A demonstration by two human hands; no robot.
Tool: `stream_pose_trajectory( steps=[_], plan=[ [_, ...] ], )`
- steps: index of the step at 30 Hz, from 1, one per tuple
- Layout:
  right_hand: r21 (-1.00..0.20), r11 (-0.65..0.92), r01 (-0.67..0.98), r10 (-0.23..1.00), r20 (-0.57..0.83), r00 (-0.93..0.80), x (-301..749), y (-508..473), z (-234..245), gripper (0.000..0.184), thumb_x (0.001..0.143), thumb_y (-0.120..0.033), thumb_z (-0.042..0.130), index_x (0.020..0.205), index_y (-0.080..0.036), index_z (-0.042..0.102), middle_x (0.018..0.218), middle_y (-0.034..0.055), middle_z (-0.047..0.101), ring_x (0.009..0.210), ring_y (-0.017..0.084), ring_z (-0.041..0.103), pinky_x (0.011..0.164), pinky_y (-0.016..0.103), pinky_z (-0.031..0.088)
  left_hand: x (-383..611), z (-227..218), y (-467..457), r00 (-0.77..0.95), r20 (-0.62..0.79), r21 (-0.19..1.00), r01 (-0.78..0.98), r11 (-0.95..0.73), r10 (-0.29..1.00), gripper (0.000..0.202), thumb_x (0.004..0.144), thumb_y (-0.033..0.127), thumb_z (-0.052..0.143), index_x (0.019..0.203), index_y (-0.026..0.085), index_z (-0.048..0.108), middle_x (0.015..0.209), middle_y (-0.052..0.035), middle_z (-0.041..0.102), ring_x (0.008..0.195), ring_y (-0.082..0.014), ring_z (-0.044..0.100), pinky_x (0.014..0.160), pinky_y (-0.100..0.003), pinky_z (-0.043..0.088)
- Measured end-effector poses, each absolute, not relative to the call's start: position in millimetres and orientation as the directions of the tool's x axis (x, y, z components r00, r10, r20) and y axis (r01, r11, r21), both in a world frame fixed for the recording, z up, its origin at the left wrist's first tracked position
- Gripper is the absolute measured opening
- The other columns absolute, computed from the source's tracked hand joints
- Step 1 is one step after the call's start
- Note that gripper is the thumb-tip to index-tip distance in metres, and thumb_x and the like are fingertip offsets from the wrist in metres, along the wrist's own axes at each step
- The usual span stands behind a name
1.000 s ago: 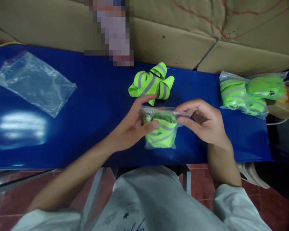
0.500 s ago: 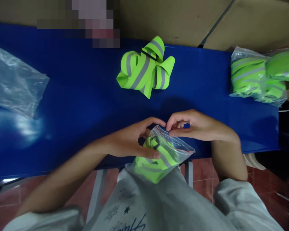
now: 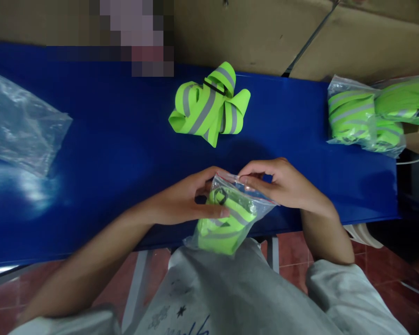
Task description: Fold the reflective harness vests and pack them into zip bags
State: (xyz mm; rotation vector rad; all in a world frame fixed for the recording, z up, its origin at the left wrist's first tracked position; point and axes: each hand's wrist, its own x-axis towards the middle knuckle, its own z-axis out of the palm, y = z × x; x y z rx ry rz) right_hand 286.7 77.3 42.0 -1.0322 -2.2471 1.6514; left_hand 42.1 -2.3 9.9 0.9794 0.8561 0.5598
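Note:
A clear zip bag (image 3: 261, 211) with a red line along its mouth is held over the table's near edge. Inside it lies a folded neon-green reflective strap (image 3: 226, 232) with grey stripes and a small black fitting. My left hand (image 3: 195, 200) grips the bag from the left, thumb across its front and the other fingers partly hidden behind. At the bag's mouth, my right hand (image 3: 268, 184) pinches the rim between thumb and fingers. Farther back on the table sits a loosely looped reflective strap (image 3: 202, 111) of the same green, with a black band.
The blue table (image 3: 125, 139) spans the view. Flat clear plastic bags (image 3: 21, 121) lie at its left. Several bagged green straps (image 3: 352, 114) are piled at the right end. Cardboard boxes (image 3: 251, 37) stand along the far edge; a blurred-out patch covers the upper left.
My right hand has closed on the bag's mouth, where before its fingertips were just beside the rim. The bag has been raised slightly and tilted.

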Motion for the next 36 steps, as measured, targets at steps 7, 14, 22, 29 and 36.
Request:
stream_pose_trajectory(
  steps=[7, 14, 22, 29, 36],
  plan=[
    [-0.958, -0.063, 0.280, 0.654, -0.252, -0.713, 292.0, 81.4, 47.8, 0.039, 0.101, -0.051, 0.065, 0.124, -0.020, 0.073, 0.101, 0.0042, 0.076, 0.087, 0.013, 0.070, 0.075, 0.024, 0.053, 44.6, 16.1, 0.7, 0.192, -0.274, 0.961, 0.017, 0.276, 0.943, 0.034, 0.096, 0.053, 0.069, 0.103, 0.020, 0.076, 0.099, -0.0050, 0.075, 0.088, -0.0182, 0.069, 0.074, -0.027, 0.055],
    [-0.923, -0.139, 0.359, 0.676, -0.353, -0.647, 289.3, 84.0, 41.1, 0.038, 0.086, -0.051, 0.082, 0.081, -0.015, 0.069, 0.071, -0.0002, 0.065, 0.063, 0.009, 0.055, 0.057, 0.022, 0.042, 39.3, 12.3, 3.1, 0.036, -0.381, 0.922, -0.065, 0.382, 0.924, 0.025, 0.082, 0.050, 0.084, 0.089, 0.025, 0.082, 0.086, -0.0028, 0.075, 0.080, -0.0181, 0.065, 0.073, -0.030, 0.055],
    [-0.922, -0.126, 0.365, 0.722, -0.338, -0.604, 291.9, 86.1, 38.4, 0.033, 0.087, -0.048, 0.082, 0.089, -0.016, 0.074, 0.075, 0.0013, 0.068, 0.066, 0.010, 0.058, 0.061, 0.023, 0.046, 35.4, 6.2, 6.5, 0.050, -0.402, 0.911, -0.075, 0.405, 0.914, 0.029, 0.082, 0.052, 0.084, 0.092, 0.025, 0.084, 0.089, -0.0042, 0.079, 0.083, -0.0206, 0.070, 0.078, -0.033, 0.061],
    [-0.913, 0.006, 0.408, 0.740, -0.270, -0.616, 294.1, 88.0, 40.9, 0.033, 0.093, -0.048, 0.075, 0.087, -0.016, 0.072, 0.074, 0.0021, 0.066, 0.066, 0.011, 0.058, 0.060, 0.024, 0.045, 26.5, 5.4, 8.0, 0.072, -0.307, 0.951, 0.049, 0.304, 0.949, 0.029, 0.092, 0.050, 0.075, 0.107, 0.027, 0.085, 0.099, -0.0030, 0.082, 0.102, -0.0244, 0.075, 0.093, -0.035, 0.061],
    [-0.877, 0.185, 0.443, 0.795, -0.132, -0.592, 289.0, 82.4, 35.4, 0.015, 0.097, -0.033, 0.069, 0.093, -0.018, 0.070, 0.084, 0.0014, 0.071, 0.077, 0.013, 0.063, 0.071, 0.026, 0.048, 36.4, 2.4, 2.6, -0.012, -0.236, 0.965, 0.113, 0.235, 0.972, 0.031, 0.092, 0.051, 0.075, 0.105, 0.025, 0.085, 0.097, -0.0028, 0.082, 0.089, -0.0210, 0.074, 0.076, -0.028, 0.057]
  ],
)
